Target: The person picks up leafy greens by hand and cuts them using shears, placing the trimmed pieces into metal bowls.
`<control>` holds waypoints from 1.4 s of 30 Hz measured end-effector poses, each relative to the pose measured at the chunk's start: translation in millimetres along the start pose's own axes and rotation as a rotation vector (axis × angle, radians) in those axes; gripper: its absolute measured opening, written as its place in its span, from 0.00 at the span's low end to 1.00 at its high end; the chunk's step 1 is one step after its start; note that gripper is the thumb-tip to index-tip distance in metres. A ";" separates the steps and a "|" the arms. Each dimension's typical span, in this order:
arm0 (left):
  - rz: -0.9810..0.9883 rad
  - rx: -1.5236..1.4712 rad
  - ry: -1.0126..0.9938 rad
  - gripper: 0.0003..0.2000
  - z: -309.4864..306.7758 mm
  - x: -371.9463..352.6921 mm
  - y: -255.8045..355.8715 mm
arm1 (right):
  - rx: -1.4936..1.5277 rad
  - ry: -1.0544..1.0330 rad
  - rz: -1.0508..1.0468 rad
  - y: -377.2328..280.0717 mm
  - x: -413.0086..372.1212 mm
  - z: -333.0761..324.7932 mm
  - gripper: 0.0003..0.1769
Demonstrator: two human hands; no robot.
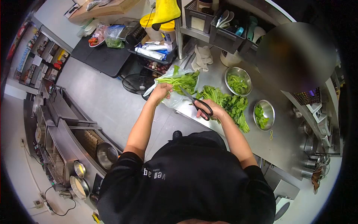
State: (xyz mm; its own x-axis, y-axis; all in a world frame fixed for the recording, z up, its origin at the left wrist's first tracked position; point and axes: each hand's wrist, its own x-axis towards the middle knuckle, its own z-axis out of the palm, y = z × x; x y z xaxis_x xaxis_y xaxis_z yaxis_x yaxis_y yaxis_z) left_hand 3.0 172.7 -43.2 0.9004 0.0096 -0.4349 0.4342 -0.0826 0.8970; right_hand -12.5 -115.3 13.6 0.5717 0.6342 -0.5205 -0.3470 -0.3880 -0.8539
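My right hand (212,109) grips black-handled scissors (204,108). Their blades point up and left, apart at the tips, toward the greens. My left hand (163,92) is closed at the stem ends of a bunch of leafy greens (184,81), with a bit of green showing below the fingers. That bunch lies on a white plastic bag (175,101) at the counter's edge. A second, larger heap of leafy greens (227,102) rests just beyond my right hand. Cut leaves sit in two steel bowls, one farther back (249,79) and one to the right (274,112).
The steel counter (287,145) runs to the right, with a yellow band (271,135) on it. A crumpled cloth (202,58) lies near a metal post (179,41). A black fan (138,83) stands left of the counter. Utensil bins (228,31) line the shelf above.
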 end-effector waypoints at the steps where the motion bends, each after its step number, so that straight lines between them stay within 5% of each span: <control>1: 0.051 -0.049 0.053 0.11 -1.1 4.7 -2.9 | 0.002 -0.005 -0.022 3.0 0.4 0.8 0.36; 17: 0.395 -0.123 0.213 0.09 25.7 38.9 -3.1 | 0.055 -0.103 0.061 -0.6 16.3 33.6 0.41; 30: 0.375 -0.062 0.442 0.09 24.6 36.7 -0.7 | 0.061 -0.060 0.051 1.4 15.5 39.1 0.40; 42: 0.553 0.072 0.138 0.08 108.5 3.6 37.1 | 0.080 0.344 -0.136 5.2 -65.0 7.6 0.27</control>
State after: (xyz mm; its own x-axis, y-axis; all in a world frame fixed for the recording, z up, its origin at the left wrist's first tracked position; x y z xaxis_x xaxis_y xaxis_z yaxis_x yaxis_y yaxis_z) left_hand 19.4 61.5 -19.9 0.9904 0.0752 0.1157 -0.1006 -0.1796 0.9786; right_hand -57.1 -153.4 43.0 0.8282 0.4092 -0.3829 -0.3001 -0.2532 -0.9197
